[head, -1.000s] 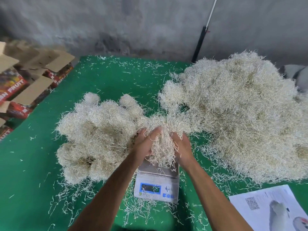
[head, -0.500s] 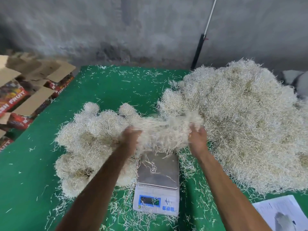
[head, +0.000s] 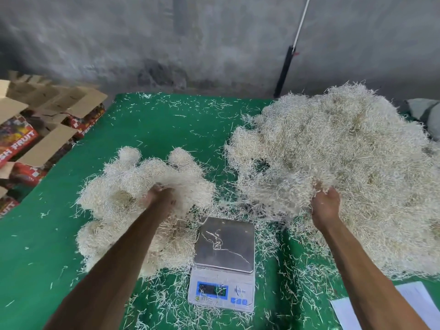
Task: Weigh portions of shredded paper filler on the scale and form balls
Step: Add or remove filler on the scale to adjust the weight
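Observation:
A white digital scale [head: 223, 263] with a steel platform sits on the green table near me; only a few paper strands lie on it. Left of it is a heap of formed paper balls [head: 133, 186]. My left hand [head: 158, 195] holds a portion of shredded paper [head: 181, 179] over that heap. On the right lies a big loose pile of shredded paper filler [head: 345, 167]. My right hand [head: 325, 204] is at the pile's near left edge, palm up, fingers curled round a clump of paper [head: 281, 189].
Open cardboard fruit boxes [head: 35, 139] stand off the table's left edge. A white printed sheet [head: 414, 303] lies at the near right corner. A black and white pole [head: 289, 58] leans on the grey wall. Loose strands litter the green cloth [head: 166, 125].
Both hands lifted the paper off the scale and pulled it apart. The left hand went left over the balls; the right hand went right to the big pile. The scale platform is bare now.

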### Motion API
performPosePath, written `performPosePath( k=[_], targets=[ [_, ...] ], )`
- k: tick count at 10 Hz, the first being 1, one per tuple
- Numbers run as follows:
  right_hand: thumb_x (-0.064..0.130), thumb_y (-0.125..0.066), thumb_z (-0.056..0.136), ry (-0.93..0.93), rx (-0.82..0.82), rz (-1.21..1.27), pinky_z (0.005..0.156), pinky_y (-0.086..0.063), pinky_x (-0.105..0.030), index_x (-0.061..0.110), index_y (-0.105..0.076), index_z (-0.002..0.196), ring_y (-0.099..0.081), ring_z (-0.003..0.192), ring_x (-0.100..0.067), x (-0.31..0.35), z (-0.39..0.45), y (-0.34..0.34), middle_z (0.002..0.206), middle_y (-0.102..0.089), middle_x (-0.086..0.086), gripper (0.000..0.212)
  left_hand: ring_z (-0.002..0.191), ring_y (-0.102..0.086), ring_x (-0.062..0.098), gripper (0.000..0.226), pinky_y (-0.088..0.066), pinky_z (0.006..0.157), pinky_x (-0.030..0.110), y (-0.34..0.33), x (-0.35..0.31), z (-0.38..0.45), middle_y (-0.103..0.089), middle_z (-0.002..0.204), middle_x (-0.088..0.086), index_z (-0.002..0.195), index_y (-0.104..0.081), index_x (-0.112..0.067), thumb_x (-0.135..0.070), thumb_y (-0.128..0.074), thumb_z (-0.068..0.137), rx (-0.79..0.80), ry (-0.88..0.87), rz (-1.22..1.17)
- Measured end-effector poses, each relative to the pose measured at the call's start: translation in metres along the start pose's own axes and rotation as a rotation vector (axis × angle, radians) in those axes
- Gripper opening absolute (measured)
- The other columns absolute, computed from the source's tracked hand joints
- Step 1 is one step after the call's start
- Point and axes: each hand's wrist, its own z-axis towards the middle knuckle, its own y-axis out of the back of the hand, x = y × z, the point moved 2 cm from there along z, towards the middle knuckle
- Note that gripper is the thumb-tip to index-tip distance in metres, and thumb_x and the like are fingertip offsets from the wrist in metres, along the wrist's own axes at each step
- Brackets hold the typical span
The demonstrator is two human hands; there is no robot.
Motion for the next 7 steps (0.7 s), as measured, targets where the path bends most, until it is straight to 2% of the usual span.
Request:
performPosePath(
  k=[1, 2, 3, 4, 5, 6, 7],
  targets=[
    [0.019, -0.047, 0.110, 0.060, -0.025, -0.034, 0.078, -0.052, -0.036, 0.006, -0.013, 0.164, -0.059, 0.087, -0.014, -0.001, -0.013, -0.015, 0.151, -0.045, -0.027, 0.065, 0.078, -0.059, 0.020, 0.042, -0.059, 0.067, 0.033, -0.031, -0.006, -0.009, -0.058, 0.102, 0.013, 0.137, -0.047, -0.002, -0.010, -0.057, 0.097, 0.046, -0.025, -0.037],
    [0.013, -0.048, 0.110, 0.043, -0.205, 0.125, 0.095, -0.046, -0.029, 0.004, -0.016, 0.163, -0.054, 0.109, -0.013, 0.004, -0.012, -0.007, 0.167, -0.029, -0.016, 0.063, 0.086, -0.057, 0.020, 0.044, -0.057, 0.079, 0.039, -0.044, -0.039, -0.012, -0.061, 0.129, 0.017, 0.136, -0.054, -0.007, -0.030, -0.051, 0.099, 0.064, -0.089, -0.050],
    [0.016, -0.049, 0.110, 0.012, -0.349, 0.189, 0.122, -0.034, -0.041, 0.003, -0.016, 0.163, -0.042, 0.133, -0.019, 0.012, -0.002, 0.015, 0.165, -0.033, -0.016, 0.064, 0.068, -0.049, 0.010, 0.047, -0.049, 0.059, 0.024, -0.054, -0.083, 0.002, -0.057, 0.140, 0.016, 0.140, -0.052, -0.007, -0.033, -0.044, 0.101, 0.015, -0.095, -0.122],
    [0.014, -0.049, 0.109, 0.002, -0.376, 0.132, 0.122, -0.034, -0.044, 0.002, -0.013, 0.163, -0.047, 0.134, -0.021, 0.005, 0.000, 0.027, 0.168, -0.026, -0.017, 0.066, 0.090, -0.055, 0.020, 0.042, -0.047, 0.068, 0.009, -0.091, -0.127, -0.005, -0.053, 0.142, 0.015, 0.142, -0.048, -0.005, -0.022, -0.046, 0.104, 0.095, -0.249, 0.015],
    [0.020, -0.050, 0.110, -0.008, -0.396, 0.164, 0.121, -0.029, -0.038, 0.002, -0.017, 0.163, -0.050, 0.135, -0.024, -0.006, 0.004, 0.028, 0.168, -0.026, -0.017, 0.065, 0.097, -0.064, 0.005, 0.047, -0.051, 0.077, 0.016, -0.120, -0.140, -0.014, -0.056, 0.126, 0.009, 0.148, -0.041, -0.005, -0.017, -0.051, 0.104, 0.180, -0.253, -0.028],
    [0.028, -0.051, 0.110, -0.047, -0.437, 0.201, 0.121, -0.025, -0.036, 0.004, -0.016, 0.164, -0.028, 0.153, -0.033, -0.016, 0.015, 0.033, 0.169, -0.025, -0.014, 0.069, 0.113, -0.061, 0.023, 0.063, -0.057, 0.086, 0.028, -0.150, -0.134, -0.018, -0.046, 0.142, 0.018, 0.154, -0.033, -0.016, -0.016, -0.061, 0.098, 0.331, -0.376, 0.271],
    [0.025, -0.051, 0.110, -0.065, -0.378, 0.297, 0.102, -0.036, -0.031, 0.005, -0.016, 0.164, -0.049, 0.132, -0.025, -0.018, 0.019, 0.033, 0.167, -0.029, -0.015, 0.068, 0.078, -0.063, 0.014, 0.070, -0.054, 0.057, 0.019, -0.167, -0.116, -0.029, -0.054, 0.129, 0.018, 0.154, -0.034, -0.015, -0.008, -0.065, 0.092, 0.420, -0.468, 0.546]
  ],
)
